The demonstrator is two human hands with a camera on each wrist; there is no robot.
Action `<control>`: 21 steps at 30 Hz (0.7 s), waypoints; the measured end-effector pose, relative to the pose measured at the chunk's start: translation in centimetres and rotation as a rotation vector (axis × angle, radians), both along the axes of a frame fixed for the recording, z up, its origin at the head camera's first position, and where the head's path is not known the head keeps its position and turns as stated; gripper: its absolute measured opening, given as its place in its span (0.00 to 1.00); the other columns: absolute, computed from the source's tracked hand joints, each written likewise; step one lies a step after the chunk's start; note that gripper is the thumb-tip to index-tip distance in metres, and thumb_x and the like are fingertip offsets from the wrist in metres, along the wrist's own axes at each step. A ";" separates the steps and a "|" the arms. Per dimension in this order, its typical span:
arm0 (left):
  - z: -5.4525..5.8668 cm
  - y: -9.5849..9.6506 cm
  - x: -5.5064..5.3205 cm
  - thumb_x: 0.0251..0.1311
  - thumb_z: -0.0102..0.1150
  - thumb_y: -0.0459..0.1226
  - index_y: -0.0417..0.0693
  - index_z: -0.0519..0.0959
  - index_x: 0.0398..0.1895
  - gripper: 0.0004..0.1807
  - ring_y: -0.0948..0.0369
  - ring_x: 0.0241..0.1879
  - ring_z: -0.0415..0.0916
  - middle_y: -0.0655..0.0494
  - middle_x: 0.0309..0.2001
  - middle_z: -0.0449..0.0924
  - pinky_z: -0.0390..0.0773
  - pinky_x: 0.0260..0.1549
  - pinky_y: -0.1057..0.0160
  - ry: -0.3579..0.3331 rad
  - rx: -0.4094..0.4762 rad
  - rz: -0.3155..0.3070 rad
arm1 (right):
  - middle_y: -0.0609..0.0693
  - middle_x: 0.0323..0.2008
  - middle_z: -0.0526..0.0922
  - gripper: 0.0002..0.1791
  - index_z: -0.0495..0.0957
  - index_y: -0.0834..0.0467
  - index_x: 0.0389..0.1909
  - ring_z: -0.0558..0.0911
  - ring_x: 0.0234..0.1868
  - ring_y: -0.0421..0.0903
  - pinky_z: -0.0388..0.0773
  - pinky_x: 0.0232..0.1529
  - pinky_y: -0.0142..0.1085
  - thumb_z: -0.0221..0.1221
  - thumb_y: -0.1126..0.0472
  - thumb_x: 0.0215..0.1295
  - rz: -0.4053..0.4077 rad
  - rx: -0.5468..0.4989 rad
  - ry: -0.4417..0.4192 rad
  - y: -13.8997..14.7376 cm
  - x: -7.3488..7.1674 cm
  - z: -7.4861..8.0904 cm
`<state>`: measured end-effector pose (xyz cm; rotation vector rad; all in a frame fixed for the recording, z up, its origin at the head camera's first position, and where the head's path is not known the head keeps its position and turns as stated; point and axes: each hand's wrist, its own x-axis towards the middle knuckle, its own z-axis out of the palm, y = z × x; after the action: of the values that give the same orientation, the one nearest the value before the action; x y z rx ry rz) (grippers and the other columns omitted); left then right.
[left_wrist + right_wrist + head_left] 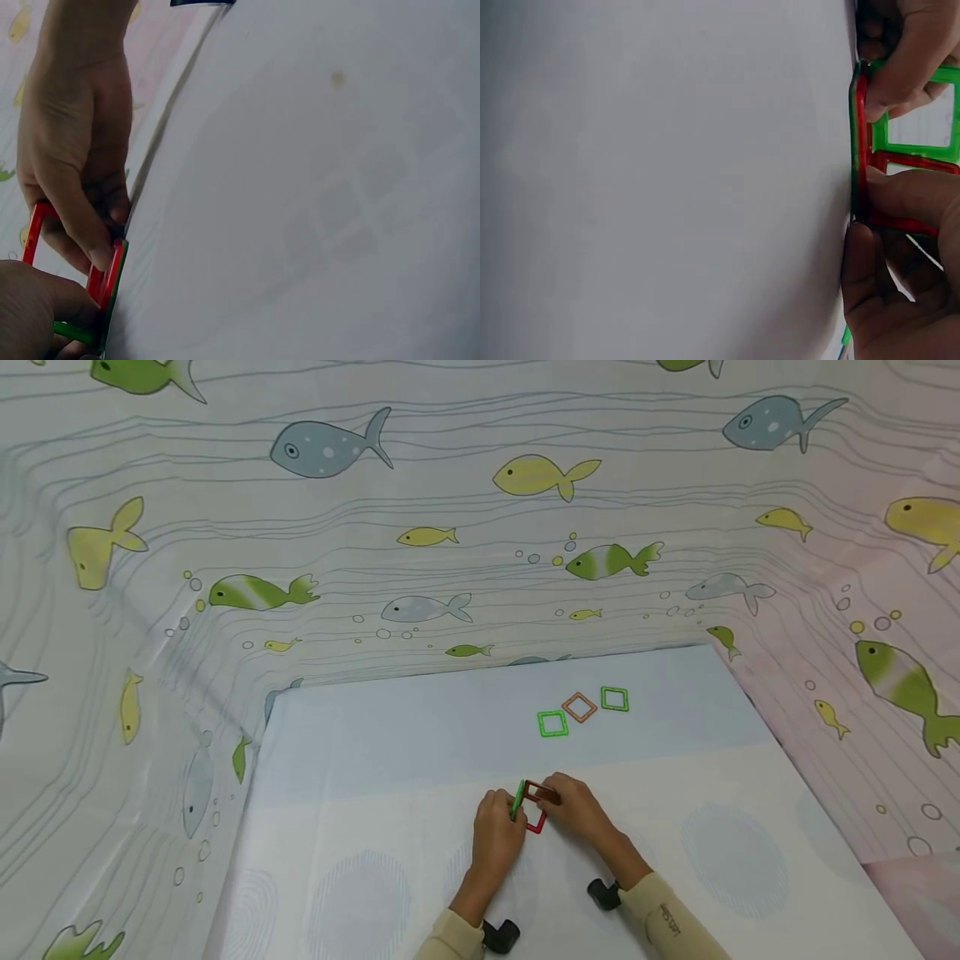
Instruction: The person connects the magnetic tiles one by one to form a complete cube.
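Observation:
My left hand (498, 832) pinches a green square building tile (518, 798), an open plastic frame standing on edge. Opposite it, my right hand (577, 810) grips a red square building tile (919, 160) between thumb and fingers. The two upright tiles meet at a corner. Below them a red square tile (536, 823) lies flat between the hands, partly covered by fingers. Close up in the right wrist view, red and green edges lie against each other along the bottom, with both thumbs (892, 94) pressing there.
Beyond the hands, two green square tiles (552, 735) (614, 709) and an orange square tile (579, 720) lie flat on the white and pale-blue table cover (390, 735). A fish-printed cloth (465, 568) rises behind and at both sides. Black wrist cameras (501, 937) sit under the sleeves.

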<state>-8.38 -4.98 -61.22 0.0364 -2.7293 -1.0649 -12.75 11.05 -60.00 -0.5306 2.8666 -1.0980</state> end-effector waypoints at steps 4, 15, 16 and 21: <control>0.0 -0.2 0.1 0.56 0.68 0.31 0.43 0.78 0.33 0.07 0.65 0.30 0.69 0.57 0.29 0.73 0.73 0.27 0.71 0.004 0.011 -0.013 | 0.43 0.26 0.77 0.09 0.82 0.55 0.29 0.72 0.28 0.36 0.71 0.29 0.29 0.72 0.68 0.54 -0.014 0.010 -0.001 -0.2 0.0 0.1; 0.1 -4.3 0.5 0.63 0.65 0.52 0.41 0.76 0.62 0.31 0.67 0.39 0.73 0.56 0.47 0.78 0.77 0.37 0.70 -0.128 0.115 -0.384 | 0.42 0.27 0.77 0.09 0.81 0.53 0.30 0.72 0.29 0.36 0.72 0.29 0.28 0.72 0.67 0.55 -0.019 0.005 -0.014 0.2 0.1 -0.6; 0.2 -4.9 0.4 0.66 0.62 0.51 0.41 0.75 0.64 0.30 0.65 0.43 0.75 0.54 0.50 0.78 0.79 0.41 0.68 -0.131 0.140 -0.421 | 0.41 0.27 0.77 0.09 0.81 0.53 0.30 0.72 0.29 0.36 0.71 0.29 0.28 0.72 0.66 0.55 -0.015 0.001 -0.022 0.2 0.0 -0.6; 0.8 -6.6 -0.1 0.78 0.45 0.38 0.39 0.73 0.65 0.20 0.57 0.47 0.82 0.46 0.56 0.79 0.83 0.46 0.63 -0.172 0.319 -0.473 | 0.41 0.28 0.77 0.09 0.81 0.53 0.30 0.72 0.29 0.36 0.71 0.29 0.28 0.72 0.66 0.55 -0.010 -0.006 -0.041 0.0 0.0 -0.5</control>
<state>-8.46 -11.56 -60.46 -0.5135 -2.7533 -1.6863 -12.73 11.09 -60.48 -0.4890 2.8350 -1.1060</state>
